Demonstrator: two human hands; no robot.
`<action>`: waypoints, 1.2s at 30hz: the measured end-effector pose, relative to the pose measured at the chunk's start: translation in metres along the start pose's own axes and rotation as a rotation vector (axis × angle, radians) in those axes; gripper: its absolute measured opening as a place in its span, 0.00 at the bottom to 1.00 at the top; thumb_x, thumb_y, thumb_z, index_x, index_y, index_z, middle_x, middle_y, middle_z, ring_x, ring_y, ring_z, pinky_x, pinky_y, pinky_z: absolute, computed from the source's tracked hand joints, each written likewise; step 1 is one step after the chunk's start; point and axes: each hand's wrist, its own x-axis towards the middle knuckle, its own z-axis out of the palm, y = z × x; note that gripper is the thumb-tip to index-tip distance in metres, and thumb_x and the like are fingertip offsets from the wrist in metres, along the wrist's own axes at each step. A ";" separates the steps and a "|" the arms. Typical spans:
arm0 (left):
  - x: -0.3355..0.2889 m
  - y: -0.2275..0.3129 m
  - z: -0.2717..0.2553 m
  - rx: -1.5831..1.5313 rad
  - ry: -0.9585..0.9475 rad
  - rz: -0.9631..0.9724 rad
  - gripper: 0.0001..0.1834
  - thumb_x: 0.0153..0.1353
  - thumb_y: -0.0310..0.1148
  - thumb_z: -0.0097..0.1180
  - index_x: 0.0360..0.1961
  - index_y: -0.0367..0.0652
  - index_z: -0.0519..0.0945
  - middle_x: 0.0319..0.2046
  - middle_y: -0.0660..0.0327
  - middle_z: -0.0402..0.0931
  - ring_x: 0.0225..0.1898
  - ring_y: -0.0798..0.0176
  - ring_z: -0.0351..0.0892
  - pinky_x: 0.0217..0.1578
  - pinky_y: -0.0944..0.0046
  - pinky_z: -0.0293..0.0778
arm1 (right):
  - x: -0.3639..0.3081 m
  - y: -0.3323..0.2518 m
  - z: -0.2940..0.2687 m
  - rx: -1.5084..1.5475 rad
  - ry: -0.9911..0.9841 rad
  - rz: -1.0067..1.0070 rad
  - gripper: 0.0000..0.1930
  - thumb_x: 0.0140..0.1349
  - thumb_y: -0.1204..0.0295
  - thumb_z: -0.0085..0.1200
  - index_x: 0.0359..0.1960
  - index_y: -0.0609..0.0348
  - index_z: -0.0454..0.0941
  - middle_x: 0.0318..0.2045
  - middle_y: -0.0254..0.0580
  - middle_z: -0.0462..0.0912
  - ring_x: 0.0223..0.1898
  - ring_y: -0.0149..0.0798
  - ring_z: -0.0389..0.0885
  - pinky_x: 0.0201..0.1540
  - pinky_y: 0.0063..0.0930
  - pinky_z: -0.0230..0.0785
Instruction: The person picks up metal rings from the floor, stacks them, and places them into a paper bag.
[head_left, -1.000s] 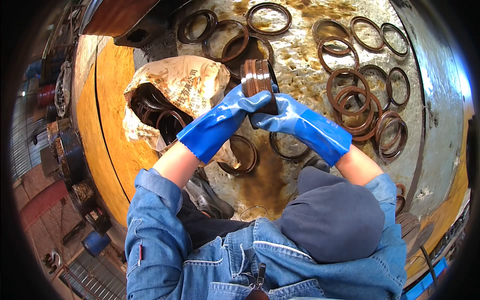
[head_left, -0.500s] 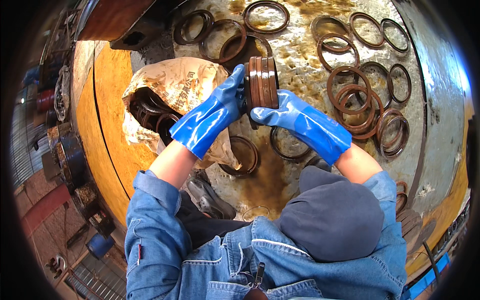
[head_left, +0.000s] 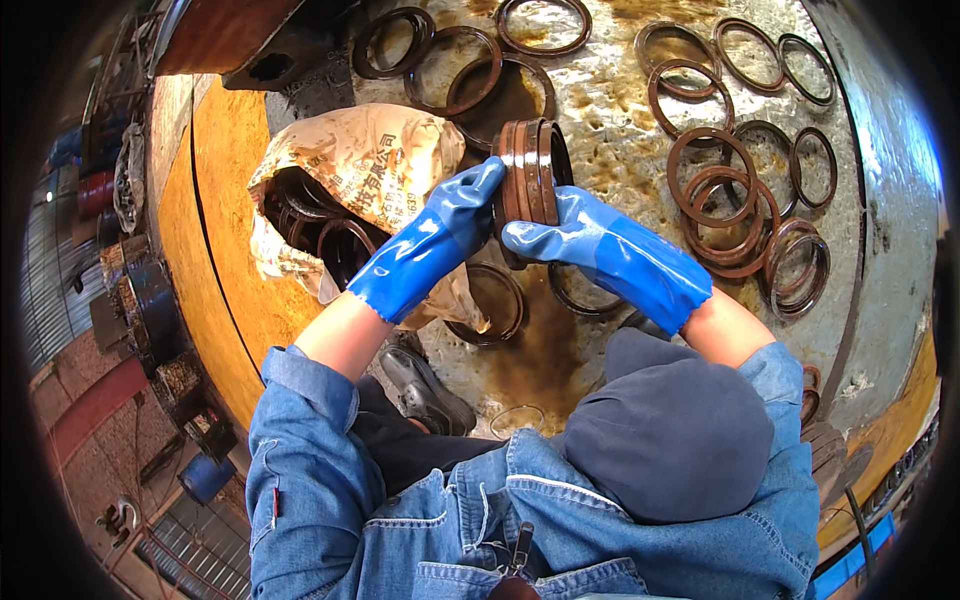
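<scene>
A stack of several brown, oily-looking rings (head_left: 527, 185) is held on edge between my two hands, both in glossy blue gloves. On its left side, my left hand (head_left: 462, 205) presses with fingers closed against the rings. From the right and below, my right hand (head_left: 580, 228) grips the stack, its thumb lying across the near edge. A dark opening shows at the stack's right end. Just left of my left glove lies a tan printed sack (head_left: 345, 150), its mouth turned left, with more dark rings (head_left: 300, 205) inside.
Loose brown rings lie on the stained grey surface (head_left: 610, 110): several overlapping at the right (head_left: 674, 178), others at the far side (head_left: 545, 51), and one by the sack (head_left: 487, 341). A dark rusty metal block (head_left: 285, 60) stands far left. A dark shoe (head_left: 428, 392) is below.
The stack has tilted slightly and come a little nearer with both hands still on it, so its right-end opening shows more. The whole view has shifted slightly.
</scene>
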 end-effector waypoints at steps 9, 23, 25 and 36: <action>0.010 -0.011 -0.009 0.243 0.029 0.118 0.24 0.72 0.53 0.50 0.54 0.44 0.78 0.33 0.65 0.75 0.29 0.70 0.67 0.30 0.66 0.62 | -0.004 0.001 -0.001 -0.116 -0.021 -0.017 0.29 0.58 0.56 0.67 0.56 0.60 0.78 0.48 0.41 0.82 0.51 0.33 0.76 0.59 0.33 0.68; -0.036 0.058 0.033 0.613 -0.233 0.144 0.32 0.72 0.56 0.47 0.58 0.36 0.77 0.50 0.56 0.81 0.52 0.64 0.78 0.56 0.62 0.72 | -0.002 -0.009 -0.001 -0.122 0.189 0.041 0.24 0.56 0.60 0.68 0.51 0.61 0.81 0.41 0.35 0.85 0.42 0.28 0.80 0.51 0.26 0.73; -0.042 0.064 0.018 0.687 -0.487 0.125 0.35 0.69 0.53 0.55 0.65 0.34 0.72 0.56 0.55 0.77 0.58 0.63 0.75 0.62 0.60 0.68 | 0.002 -0.004 -0.003 -0.078 0.180 0.012 0.23 0.57 0.60 0.67 0.52 0.59 0.82 0.40 0.33 0.84 0.41 0.28 0.79 0.50 0.27 0.73; -0.077 0.027 0.013 0.489 -0.224 -0.012 0.27 0.68 0.42 0.60 0.60 0.33 0.75 0.52 0.55 0.80 0.53 0.62 0.80 0.58 0.60 0.76 | -0.013 -0.006 0.022 0.071 0.086 -0.007 0.19 0.62 0.64 0.65 0.52 0.61 0.82 0.38 0.30 0.83 0.40 0.25 0.75 0.45 0.23 0.71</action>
